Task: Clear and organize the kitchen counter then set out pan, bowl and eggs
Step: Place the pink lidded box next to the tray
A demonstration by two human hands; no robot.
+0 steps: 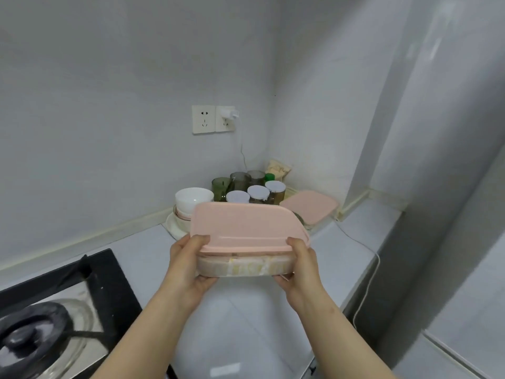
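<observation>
The pink-lidded container (246, 228) hangs between my two hands, clear of the surface (344, 258), with its long axis running left to right across me. My left hand (188, 269) takes its left end and my right hand (299, 272) its right end. On each side the thumb lies on the near edge of the lid and the fingers curl under the clear base, so the grip is closed round the box, spread as wide as the box is long.

A matching pink-lidded box (311, 205) sits ahead and to the right of the grip, in the corner and flat on the surface. My right hand is nearer to it. I judge the move goes forward and rightward, to land on or beside that box.

Straight ahead of the grip stand white-lidded jars (258, 194). A white bowl (192, 198) is ahead and left, and the gas stove (54, 310) is well to the left.
</observation>
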